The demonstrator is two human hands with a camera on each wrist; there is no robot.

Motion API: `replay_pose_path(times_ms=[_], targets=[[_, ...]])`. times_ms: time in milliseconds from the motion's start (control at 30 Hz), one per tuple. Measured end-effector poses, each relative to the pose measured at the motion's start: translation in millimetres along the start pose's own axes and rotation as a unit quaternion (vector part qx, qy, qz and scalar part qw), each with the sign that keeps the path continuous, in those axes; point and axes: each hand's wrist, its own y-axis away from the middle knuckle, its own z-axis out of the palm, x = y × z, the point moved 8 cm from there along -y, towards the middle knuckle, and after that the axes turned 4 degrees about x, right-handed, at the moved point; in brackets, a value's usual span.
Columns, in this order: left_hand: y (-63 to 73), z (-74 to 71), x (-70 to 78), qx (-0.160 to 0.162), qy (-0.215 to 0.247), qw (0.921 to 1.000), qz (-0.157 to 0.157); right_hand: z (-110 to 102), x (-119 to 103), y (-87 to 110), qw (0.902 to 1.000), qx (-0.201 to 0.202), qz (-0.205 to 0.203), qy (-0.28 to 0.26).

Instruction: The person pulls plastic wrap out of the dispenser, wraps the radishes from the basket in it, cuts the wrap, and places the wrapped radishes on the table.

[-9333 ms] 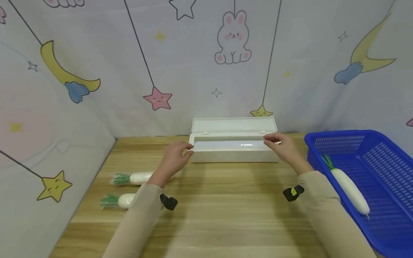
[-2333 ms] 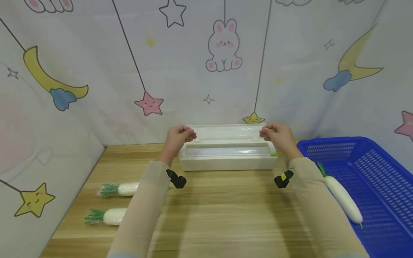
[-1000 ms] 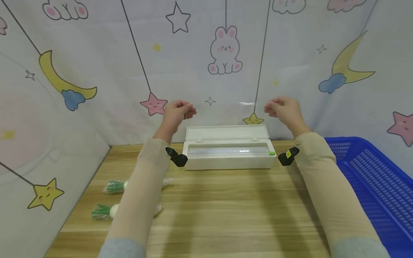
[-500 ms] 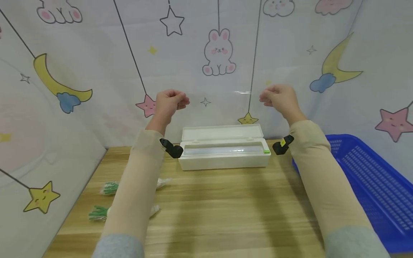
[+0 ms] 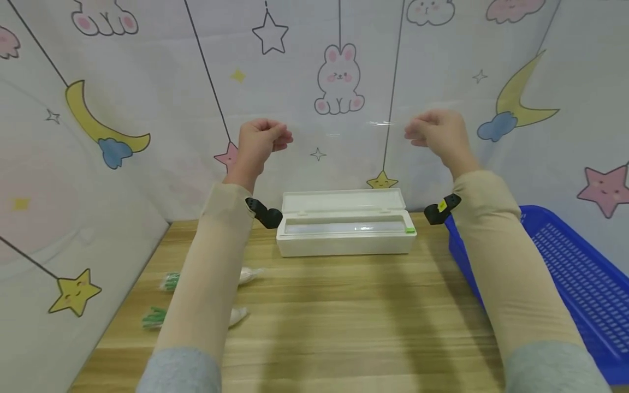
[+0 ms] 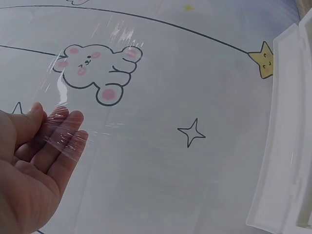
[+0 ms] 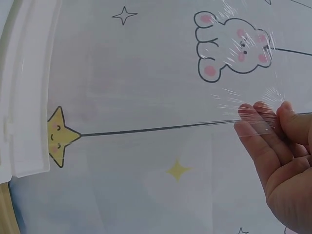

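Observation:
A sheet of clear plastic wrap (image 5: 339, 135) is stretched between both hands, seen mostly by its glints and creases. My left hand (image 5: 262, 143) pinches its left corner between thumb and fingers; in the left wrist view the wrap (image 6: 63, 131) lies over the fingertips. At the other corner my right hand (image 5: 438, 135) pinches it the same way, with creases fanning from the thumb in the right wrist view. Below the hands stands a white cling-film dispenser box (image 5: 346, 245), its lid (image 5: 344, 201) raised, a roll (image 5: 344, 227) lying inside and a green slider (image 5: 410, 230) at its right end.
Two white radishes in clear wrapping, an upper one (image 5: 250, 275) and a lower one (image 5: 238, 315), lie at the left, partly behind the left sleeve. A blue basket (image 5: 464, 256) stands at the right, partly covered by the right arm. A patterned curtain hangs behind the wooden table (image 5: 334, 316).
Both hands have gone from the dispenser box upward, drawing plastic wrap out between them. They have risen further over the last second. The box lid stays raised.

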Motion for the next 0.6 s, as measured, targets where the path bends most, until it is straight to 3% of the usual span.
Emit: replay_pose_path(times_ms=[300,600], targets=[[8.5,-5.7,16.7,0.01,0.015,0.9998,0.006,-8,-20,5.7,0.9996,0.008,-0.001,-0.026],[18.1,-9.1,35.5,0.01,0.026,0.9996,0.011,-18,-36,14.1,0.9959,0.023,-0.009,-0.087]])
